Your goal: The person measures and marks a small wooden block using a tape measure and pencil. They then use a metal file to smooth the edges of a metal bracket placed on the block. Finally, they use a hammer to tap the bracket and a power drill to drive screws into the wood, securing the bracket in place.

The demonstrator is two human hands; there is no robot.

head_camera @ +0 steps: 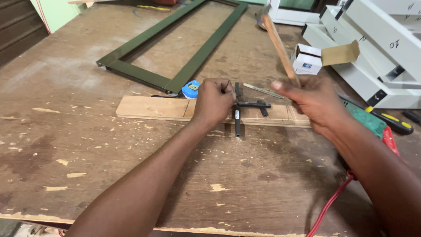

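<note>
Head view looks down on your worn wooden worktop (pixel 66 145), where a pale plank (pixel 153 108) lies crosswise in front of you. Your left hand (pixel 213 100) is curled into a fist on the plank, its fingers pinched tight at the upper end of a black metal bracket (pixel 239 109). That bracket is cross-shaped: one bar runs toward you over the plank's near edge, and a shorter arm points right along the wood. Your right hand (pixel 313 98) is closed around the wooden handle of a hammer (pixel 279 44), which slants up and away to the left, its head blurred near the top of the picture. The hand itself is blurred too.

Just behind your left hand sits a blue tape measure (pixel 190 89), next to the corner of a dark green metal frame (pixel 175 44). An open cardboard box (pixel 313 58) stands further right, before white cabinet parts (pixel 377 44). A green power tool (pixel 370 120) with a red cord (pixel 329 206) lies under your right wrist, and a screwdriver (pixel 394 120) with a yellow and black handle lies beyond it.
</note>
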